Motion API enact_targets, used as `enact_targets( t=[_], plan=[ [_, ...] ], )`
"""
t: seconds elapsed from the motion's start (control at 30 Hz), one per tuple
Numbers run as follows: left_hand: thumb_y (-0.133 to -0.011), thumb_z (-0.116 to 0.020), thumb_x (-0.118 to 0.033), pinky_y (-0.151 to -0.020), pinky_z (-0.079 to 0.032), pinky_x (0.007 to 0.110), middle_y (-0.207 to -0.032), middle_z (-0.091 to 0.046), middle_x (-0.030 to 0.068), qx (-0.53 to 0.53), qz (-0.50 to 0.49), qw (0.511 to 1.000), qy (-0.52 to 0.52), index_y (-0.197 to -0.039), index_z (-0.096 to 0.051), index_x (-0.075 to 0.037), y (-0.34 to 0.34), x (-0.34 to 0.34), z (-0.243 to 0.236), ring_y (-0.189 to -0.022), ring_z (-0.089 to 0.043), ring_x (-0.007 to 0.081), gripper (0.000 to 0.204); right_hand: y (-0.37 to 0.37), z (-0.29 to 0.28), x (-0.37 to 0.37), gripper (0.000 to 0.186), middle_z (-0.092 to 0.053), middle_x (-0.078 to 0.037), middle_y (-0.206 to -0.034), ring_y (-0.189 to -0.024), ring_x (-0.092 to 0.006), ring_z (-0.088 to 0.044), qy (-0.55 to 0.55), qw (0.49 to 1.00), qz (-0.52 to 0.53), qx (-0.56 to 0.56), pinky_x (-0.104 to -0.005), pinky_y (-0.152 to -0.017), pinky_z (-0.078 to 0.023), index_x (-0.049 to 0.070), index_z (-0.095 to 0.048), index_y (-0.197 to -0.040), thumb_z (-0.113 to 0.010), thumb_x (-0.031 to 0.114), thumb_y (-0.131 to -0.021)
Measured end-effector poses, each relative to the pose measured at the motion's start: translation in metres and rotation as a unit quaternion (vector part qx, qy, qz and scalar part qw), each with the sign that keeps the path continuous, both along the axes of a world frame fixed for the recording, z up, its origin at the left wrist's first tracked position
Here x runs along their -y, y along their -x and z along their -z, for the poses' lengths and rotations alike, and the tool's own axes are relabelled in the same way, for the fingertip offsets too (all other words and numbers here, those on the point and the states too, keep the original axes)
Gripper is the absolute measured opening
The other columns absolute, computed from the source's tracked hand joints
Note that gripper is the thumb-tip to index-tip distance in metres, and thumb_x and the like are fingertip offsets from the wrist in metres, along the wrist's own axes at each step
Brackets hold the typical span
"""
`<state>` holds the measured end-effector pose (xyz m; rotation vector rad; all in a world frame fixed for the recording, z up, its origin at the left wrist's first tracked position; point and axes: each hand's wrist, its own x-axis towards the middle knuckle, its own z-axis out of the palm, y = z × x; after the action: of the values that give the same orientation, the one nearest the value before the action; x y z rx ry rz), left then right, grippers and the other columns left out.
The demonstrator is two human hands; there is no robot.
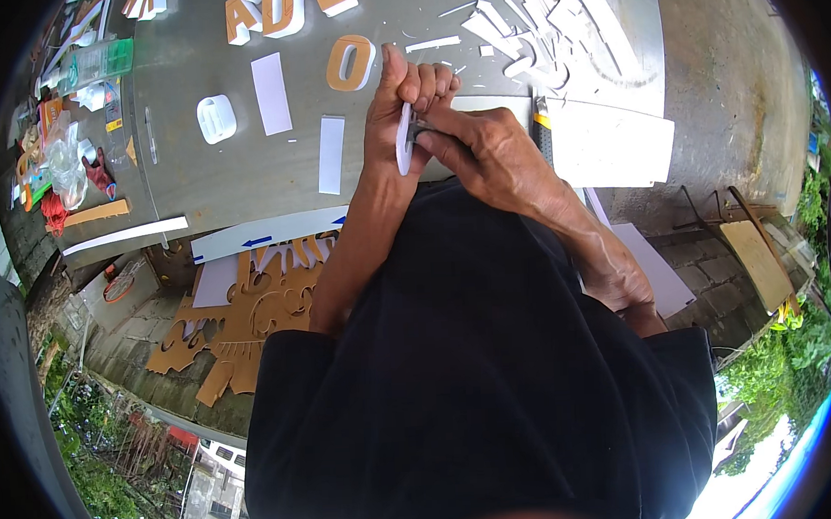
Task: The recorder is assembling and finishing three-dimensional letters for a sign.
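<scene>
Near the table's middle, my left hand [391, 112] is closed on a thin white piece [404, 153], held edge-on, with thumb raised and fingers curled. My right hand [480, 150] pinches at the piece's right side; a small dark item between its fingertips is too hidden to name. Just beyond my hands sits an oval letter block [363, 62] with a tan top and white sides, with more letter blocks [282, 15] at the back. White strips [330, 152] and a white ring-shaped block [215, 118] lie to the left.
White offcuts [536, 41] cover the back right, above a white sheet [612, 158]. Plastic containers, bags and tools [92, 65] crowd the left of the grey table [189, 177]. Cut cardboard sheets [252, 332] lie below the front edge; a board [754, 259] leans at the right.
</scene>
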<state>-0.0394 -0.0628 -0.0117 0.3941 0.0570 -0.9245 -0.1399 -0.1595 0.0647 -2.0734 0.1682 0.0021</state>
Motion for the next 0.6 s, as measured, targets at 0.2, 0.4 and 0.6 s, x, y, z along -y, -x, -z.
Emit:
enact_targets(
  t=[0.2, 0.4, 0.6],
  plan=[
    [-0.096, -0.049, -0.057, -0.102, -0.043, 0.037, -0.089, -0.058, 0.0003, -0.014, 0.065, 0.997, 0.051, -0.060, -0.053, -0.016, 0.000, -0.008, 0.026, -0.105, -0.053, 0.0185, 0.055, -0.002, 0.022, -0.002, 0.014, -0.065, -0.018, -0.066, -0.063, -0.0366, -0.067, 0.129, 0.991, 0.029, 0.002, -0.0443, -0.058, -0.054, 0.004, -0.062, -0.098, -0.067, 0.015, -0.091],
    [-0.096, -0.047, -0.058, -0.104, -0.043, 0.037, -0.105, -0.057, -0.0004, -0.045, 0.102, 0.991, 0.069, -0.062, -0.057, -0.016, 0.001, -0.009, 0.028, -0.113, -0.050, 0.0170, 0.055, 0.005, 0.015, -0.005, 0.015, -0.066, -0.019, -0.067, -0.061, -0.0357, -0.068, 0.067, 0.997, 0.027, -0.004, -0.0434, -0.058, -0.054, 0.003, -0.064, -0.103, -0.067, 0.012, -0.091],
    [-0.097, -0.050, -0.056, -0.106, -0.039, 0.038, -0.114, -0.053, -0.0010, -0.064, 0.087, 0.990, 0.085, -0.062, -0.056, -0.018, 0.003, -0.007, 0.034, -0.113, -0.048, 0.0166, 0.052, 0.003, 0.015, -0.005, 0.013, -0.067, -0.019, -0.069, -0.061, -0.0346, -0.068, 0.023, 0.998, 0.058, -0.005, -0.0407, -0.058, -0.053, 0.001, -0.066, -0.102, -0.067, 0.009, -0.091]
  ],
)
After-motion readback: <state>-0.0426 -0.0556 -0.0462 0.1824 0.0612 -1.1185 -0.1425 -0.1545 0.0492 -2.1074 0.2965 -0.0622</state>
